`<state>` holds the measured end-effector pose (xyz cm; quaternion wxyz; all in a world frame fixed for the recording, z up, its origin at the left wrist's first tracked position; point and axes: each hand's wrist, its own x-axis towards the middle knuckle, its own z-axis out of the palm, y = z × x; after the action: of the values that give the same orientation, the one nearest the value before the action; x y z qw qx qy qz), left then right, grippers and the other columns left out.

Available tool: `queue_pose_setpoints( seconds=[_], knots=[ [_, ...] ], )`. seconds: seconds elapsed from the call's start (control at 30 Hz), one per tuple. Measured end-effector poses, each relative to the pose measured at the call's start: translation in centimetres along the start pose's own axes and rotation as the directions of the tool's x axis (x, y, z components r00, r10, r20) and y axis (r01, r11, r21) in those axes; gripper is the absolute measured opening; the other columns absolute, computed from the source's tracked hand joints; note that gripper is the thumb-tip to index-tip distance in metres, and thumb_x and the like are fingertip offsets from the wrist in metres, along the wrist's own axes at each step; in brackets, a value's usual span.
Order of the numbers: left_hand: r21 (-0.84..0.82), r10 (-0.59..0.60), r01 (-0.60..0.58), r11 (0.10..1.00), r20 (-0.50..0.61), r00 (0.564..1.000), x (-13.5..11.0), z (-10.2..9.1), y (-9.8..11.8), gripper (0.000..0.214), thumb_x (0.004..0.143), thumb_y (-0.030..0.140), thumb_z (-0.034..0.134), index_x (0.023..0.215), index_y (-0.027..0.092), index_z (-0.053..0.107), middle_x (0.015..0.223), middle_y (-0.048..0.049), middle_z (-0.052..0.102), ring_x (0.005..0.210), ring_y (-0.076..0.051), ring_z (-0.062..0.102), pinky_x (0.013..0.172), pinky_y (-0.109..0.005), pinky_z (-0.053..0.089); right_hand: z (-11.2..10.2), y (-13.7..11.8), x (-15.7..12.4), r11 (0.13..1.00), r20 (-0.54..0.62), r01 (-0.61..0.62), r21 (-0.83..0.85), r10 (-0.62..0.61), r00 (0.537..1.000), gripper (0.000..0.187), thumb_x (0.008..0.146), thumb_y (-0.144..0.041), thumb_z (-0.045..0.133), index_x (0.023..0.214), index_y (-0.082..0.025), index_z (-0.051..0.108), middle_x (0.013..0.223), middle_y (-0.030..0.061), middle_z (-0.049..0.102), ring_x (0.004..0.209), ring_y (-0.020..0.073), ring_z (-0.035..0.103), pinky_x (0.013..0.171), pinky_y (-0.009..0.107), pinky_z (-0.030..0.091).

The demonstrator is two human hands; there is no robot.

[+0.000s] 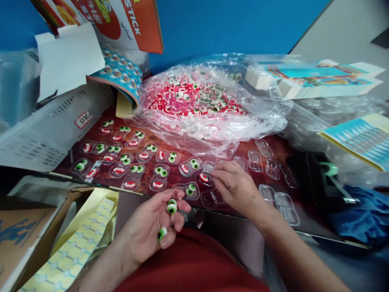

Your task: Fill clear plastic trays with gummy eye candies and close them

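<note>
My left hand (146, 227) is palm up near the table's front edge, fingers curled round green-and-white eyeball pieces (172, 206); one sits by the fingertips, another lower in the palm. My right hand (235, 184) reaches over the table with its fingers pinched together at a small clear plastic tray (209, 167). A red mouth piece with white teeth (204, 177) lies in that tray, beside my fingertips. Whatever my right fingers hold is hidden. Close by, a filled tray (190, 166) carries a mouth and two eyeballs, and another tray with eyeballs (191, 189) is partly covered by my left hand.
Several filled trays (146, 152) cover the table's left part; hollow clear trays (255, 161) lie to the right. Behind is a large plastic bag (258, 117) of mixed pieces. A white basket (54, 129) stands left, a black tape dispenser (310, 178) right, a label strip (69, 251) front left.
</note>
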<state>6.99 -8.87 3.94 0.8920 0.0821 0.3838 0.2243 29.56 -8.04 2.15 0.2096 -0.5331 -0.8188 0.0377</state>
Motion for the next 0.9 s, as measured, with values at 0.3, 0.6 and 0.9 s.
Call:
queue_pose_setpoints(
  seconds=[0.3,0.6,0.9],
  knots=[
    [0.028,0.041,-0.040,0.999,-0.023,0.999,-0.2,-0.1,-0.1,0.017,0.088,0.028,0.038,0.091,0.017,0.050,0.076,-0.0026,0.056,0.044,-0.007,0.048,0.025,-0.012,0.028,2.3,-0.6,0.8,0.972,0.212,-0.218,-0.084,0.231,0.950,0.017,0.080,-0.014,0.053,0.070,-0.014,0.066,0.073,0.0066,0.061,0.071,0.0167,0.055,0.070,0.028,0.044],
    [-0.007,0.040,-0.040,0.999,0.004,0.999,0.6,0.2,0.1,0.022,0.087,0.032,0.040,0.096,0.016,0.052,0.083,-0.0054,0.059,0.048,-0.009,0.051,0.027,-0.013,0.030,0.1,-1.4,0.6,0.983,0.074,-0.185,0.019,0.183,0.980,0.013,0.080,-0.013,0.052,0.075,-0.013,0.064,0.078,0.0081,0.062,0.073,0.0169,0.057,0.069,0.028,0.047],
    [0.123,0.040,-0.046,0.991,0.046,0.998,0.6,1.1,-0.4,0.043,0.082,0.022,0.041,0.124,0.013,0.045,0.054,-0.0030,0.055,0.041,-0.011,0.048,0.029,-0.015,0.033,-0.6,-7.4,-0.1,0.919,0.108,-0.057,0.391,0.016,0.994,0.020,0.085,-0.014,0.045,0.079,-0.020,0.063,0.081,0.0046,0.059,0.078,0.0181,0.054,0.076,0.036,0.047]
  ],
)
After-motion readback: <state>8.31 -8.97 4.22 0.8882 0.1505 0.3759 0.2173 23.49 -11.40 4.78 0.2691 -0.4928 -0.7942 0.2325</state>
